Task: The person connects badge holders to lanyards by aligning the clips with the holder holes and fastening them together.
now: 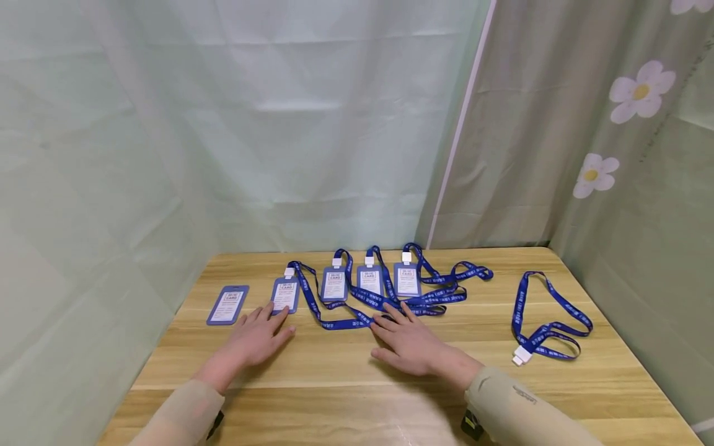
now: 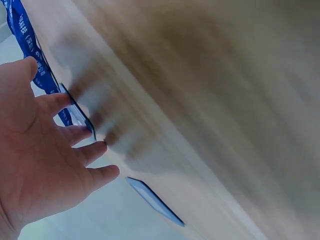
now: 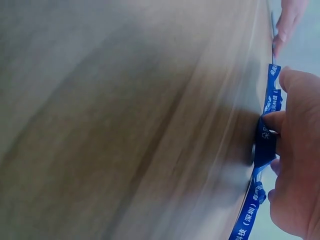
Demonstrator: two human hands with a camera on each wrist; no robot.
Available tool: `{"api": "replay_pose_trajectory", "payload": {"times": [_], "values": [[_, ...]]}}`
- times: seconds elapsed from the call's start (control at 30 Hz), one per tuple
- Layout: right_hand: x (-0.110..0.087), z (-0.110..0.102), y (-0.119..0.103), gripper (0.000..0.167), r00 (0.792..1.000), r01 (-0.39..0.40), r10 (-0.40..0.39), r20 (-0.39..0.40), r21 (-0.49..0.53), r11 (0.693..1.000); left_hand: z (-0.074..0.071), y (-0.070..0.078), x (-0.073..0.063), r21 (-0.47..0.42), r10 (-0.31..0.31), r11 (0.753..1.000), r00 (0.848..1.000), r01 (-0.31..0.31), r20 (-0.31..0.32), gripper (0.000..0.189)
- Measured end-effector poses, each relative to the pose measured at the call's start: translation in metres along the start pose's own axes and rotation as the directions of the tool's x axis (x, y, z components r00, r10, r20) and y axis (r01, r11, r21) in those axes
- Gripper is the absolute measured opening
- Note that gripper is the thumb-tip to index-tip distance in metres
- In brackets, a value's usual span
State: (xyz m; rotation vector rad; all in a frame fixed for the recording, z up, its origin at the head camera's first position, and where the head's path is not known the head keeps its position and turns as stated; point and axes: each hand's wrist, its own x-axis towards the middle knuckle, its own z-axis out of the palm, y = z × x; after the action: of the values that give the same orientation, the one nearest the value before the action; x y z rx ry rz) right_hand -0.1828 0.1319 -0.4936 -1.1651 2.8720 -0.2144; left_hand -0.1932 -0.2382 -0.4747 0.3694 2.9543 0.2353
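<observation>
My left hand [image 1: 255,336] rests its extended fingers at the lower edge of a blue ID card holder [image 1: 285,293], clipped to a blue lanyard. In the left wrist view the fingers of the left hand [image 2: 50,145] spread beside that holder's edge. My right hand [image 1: 409,342] lies palm down, fingertips on the blue lanyard straps [image 1: 354,323] in the middle of the table. The right wrist view shows the fingers of the right hand [image 3: 297,155] against a printed lanyard strap [image 3: 265,145]. Neither hand grips anything.
A loose card holder [image 1: 227,305] without a lanyard lies at the left. Three more holders, including one at the right end of the row [image 1: 408,280], have lanyards attached. A separate lanyard [image 1: 521,316] with a white clip lies at the right. Curtains [image 1: 312,124] enclose the wooden table [image 1: 334,402].
</observation>
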Motion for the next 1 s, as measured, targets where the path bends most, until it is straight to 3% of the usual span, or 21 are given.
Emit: {"api": "replay_pose_trajectory", "payload": {"times": [0.27,0.6,1.0], "values": [[0.005,0.003,0.005,0.067,0.999,-0.033,0.033,-0.019,-0.001,0.999,-0.001,0.003,0.016,-0.005,-0.022,1.000,0.999,0.022,0.023,0.069],[0.008,0.002,0.010,0.069,0.997,-0.074,0.074,-0.013,-0.018,0.997,-0.005,-0.001,0.032,-0.020,0.022,1.000,0.999,-0.021,0.036,0.067],[0.007,0.002,0.013,0.066,0.998,-0.067,0.067,-0.019,-0.003,0.998,0.002,-0.005,0.032,-0.006,0.047,0.999,0.999,-0.047,0.008,0.073]]}}
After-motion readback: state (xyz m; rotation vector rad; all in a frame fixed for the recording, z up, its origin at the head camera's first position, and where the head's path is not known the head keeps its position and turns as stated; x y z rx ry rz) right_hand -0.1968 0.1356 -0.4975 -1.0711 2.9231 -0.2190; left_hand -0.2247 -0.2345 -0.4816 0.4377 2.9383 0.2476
